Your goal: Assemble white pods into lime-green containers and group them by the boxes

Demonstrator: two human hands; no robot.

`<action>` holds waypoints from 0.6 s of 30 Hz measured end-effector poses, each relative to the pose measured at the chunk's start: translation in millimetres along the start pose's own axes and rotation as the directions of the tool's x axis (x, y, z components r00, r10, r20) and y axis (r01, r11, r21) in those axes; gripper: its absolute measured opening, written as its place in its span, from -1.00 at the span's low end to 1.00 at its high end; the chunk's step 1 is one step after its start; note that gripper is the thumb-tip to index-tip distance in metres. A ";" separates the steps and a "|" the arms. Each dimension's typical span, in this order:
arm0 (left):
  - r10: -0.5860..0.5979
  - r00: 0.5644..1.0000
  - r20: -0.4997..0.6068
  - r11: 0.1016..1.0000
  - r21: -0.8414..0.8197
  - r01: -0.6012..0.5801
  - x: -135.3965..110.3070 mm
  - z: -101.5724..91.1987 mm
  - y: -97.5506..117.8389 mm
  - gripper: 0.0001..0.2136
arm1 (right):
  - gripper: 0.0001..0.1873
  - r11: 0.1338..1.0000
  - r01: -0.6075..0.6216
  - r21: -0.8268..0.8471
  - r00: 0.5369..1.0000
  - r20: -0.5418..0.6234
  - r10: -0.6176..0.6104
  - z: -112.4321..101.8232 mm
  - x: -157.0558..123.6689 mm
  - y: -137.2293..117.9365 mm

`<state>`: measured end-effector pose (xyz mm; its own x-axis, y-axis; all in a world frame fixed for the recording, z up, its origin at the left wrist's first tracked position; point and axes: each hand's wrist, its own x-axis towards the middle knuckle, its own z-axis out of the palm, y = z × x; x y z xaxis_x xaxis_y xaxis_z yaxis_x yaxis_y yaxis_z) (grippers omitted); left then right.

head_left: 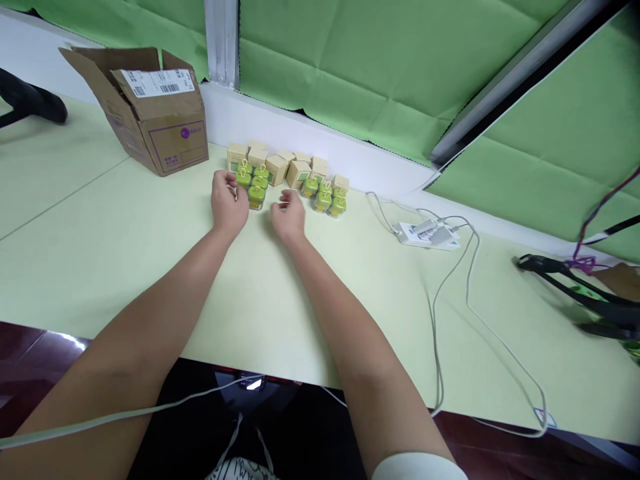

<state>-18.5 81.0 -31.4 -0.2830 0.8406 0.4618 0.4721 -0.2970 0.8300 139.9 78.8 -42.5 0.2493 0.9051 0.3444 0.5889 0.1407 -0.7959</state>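
Several small green bottles with yellow loop caps (256, 184) stand in a cluster on the pale table, with a second cluster (325, 195) to the right. Behind them sit several small tan cartons (280, 165) in a row by the wall. My left hand (227, 201) rests on the table just left of the first cluster, fingers curled near a bottle. My right hand (289, 213) lies between the two clusters, fingers loosely curled, holding nothing I can see.
An open cardboard box (155, 113) with a shipping label stands at the back left. A white charger and cables (430, 233) trail across the table (100, 253) to the right. Black straps (585, 293) lie at the far right. Green cloth covers the wall behind.
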 end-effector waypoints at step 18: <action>0.429 0.712 0.556 0.893 -0.140 -0.428 -46.5 19.3 30.5 -0.65 | -0.68 0.888 0.279 -0.366 0.945 -0.061 -0.322 -83.6 -8.1 46.7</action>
<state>25.2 41.6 -33.5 0.4647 0.7231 0.5110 0.4256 -0.6885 0.5872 229.6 44.6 -40.8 0.0922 0.7854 0.6121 0.8737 0.2311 -0.4281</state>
